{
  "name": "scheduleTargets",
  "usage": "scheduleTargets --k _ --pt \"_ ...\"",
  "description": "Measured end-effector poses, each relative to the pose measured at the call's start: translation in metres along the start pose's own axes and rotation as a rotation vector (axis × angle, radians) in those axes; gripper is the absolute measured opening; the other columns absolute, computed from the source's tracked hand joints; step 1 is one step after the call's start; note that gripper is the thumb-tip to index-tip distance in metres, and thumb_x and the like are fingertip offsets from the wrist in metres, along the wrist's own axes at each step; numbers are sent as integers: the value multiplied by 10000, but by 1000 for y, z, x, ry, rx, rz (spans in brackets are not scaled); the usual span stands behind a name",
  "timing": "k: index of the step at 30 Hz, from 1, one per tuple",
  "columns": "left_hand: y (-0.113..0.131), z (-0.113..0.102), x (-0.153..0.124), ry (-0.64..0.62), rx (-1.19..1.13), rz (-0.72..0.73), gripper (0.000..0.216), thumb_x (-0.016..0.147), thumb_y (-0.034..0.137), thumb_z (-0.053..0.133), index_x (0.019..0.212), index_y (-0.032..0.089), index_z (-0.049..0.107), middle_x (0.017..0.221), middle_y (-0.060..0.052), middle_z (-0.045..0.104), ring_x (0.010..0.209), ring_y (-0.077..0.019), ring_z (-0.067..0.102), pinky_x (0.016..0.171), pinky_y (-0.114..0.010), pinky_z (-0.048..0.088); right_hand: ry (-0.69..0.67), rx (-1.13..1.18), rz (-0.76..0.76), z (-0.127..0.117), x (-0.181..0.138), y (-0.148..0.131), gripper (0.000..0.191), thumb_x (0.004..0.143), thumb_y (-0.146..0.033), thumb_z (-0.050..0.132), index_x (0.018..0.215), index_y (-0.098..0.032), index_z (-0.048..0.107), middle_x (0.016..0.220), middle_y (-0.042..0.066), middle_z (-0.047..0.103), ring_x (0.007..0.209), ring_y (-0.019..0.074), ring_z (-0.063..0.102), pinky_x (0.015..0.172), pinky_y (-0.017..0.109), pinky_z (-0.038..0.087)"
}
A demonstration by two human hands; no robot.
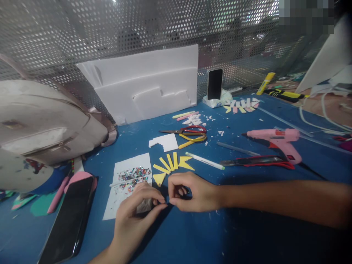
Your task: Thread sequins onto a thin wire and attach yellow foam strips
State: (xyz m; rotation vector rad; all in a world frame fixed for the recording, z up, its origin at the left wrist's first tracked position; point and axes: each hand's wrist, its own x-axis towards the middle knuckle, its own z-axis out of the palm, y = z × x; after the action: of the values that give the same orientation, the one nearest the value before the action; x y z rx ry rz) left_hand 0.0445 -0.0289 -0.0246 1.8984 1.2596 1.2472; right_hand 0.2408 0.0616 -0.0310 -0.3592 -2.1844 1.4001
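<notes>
My left hand [136, 216] and my right hand [192, 192] meet low in the middle of the blue table [192, 238]. Both are closed in a pinch, fingertips nearly touching around something small and dark that I cannot make out. A greyish piece shows under my left fingers. Just beyond the hands lie several yellow foam strips and triangles [172, 165]. To their left is a white sheet [129, 183] with a heap of coloured glitter bits [134, 176].
Scissors [189, 132], a white pen [205, 160], a red-handled knife [255, 161] and a pink glue gun [275, 141] lie behind. A dark phone [68, 220] is at the left, a bag [41, 124] beyond it. White foam board [148, 84] and a propped phone [215, 83] stand by the mesh wall.
</notes>
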Motion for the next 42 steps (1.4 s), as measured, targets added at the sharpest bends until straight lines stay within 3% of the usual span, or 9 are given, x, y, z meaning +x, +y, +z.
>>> scheduleTargets --k 14,20,24,28,35,42 --pt "1 0 2 12 36 12 219 853 69 648 936 271 666 814 40 700 761 -150 611 771 -357 430 -29 4 10 -1 0 0 11 818 -157 590 829 -154 589 731 -30 547 628 63 466 568 179 374" --pt "2 0 2 38 67 47 247 840 53 657 941 278 669 818 57 713 763 -147 624 812 -362 418 -40 -15 39 -2 0 -2 73 866 -170 541 888 -153 609 747 -21 578 647 73 484 599 188 390" --pt "0 0 1 50 81 77 275 833 32 654 969 271 664 838 49 720 775 -153 631 842 -383 407 -57 -27 24 -2 1 1 100 859 -235 603 917 -159 633 808 -5 590 698 84 526 628 194 413" --pt "-1 0 -1 36 105 110 288 828 1 638 966 253 657 844 40 719 760 -151 634 854 -397 396 -67 -31 2 -1 3 2 121 858 -276 635 867 -156 638 780 -3 584 711 93 541 649 203 424" --pt "0 2 -4 79 143 188 330 804 -30 620 999 236 618 801 38 709 680 -140 626 916 -425 376 -51 -65 -24 -1 3 1 45 831 -176 592 790 -161 579 742 -16 561 689 92 509 631 208 402" --pt "21 0 -7 -162 265 370 389 817 -33 547 1062 270 547 830 47 765 642 -127 677 887 -385 427 -15 -15 19 -1 2 -3 48 823 -125 555 805 -158 585 734 -17 581 644 84 494 609 201 403"
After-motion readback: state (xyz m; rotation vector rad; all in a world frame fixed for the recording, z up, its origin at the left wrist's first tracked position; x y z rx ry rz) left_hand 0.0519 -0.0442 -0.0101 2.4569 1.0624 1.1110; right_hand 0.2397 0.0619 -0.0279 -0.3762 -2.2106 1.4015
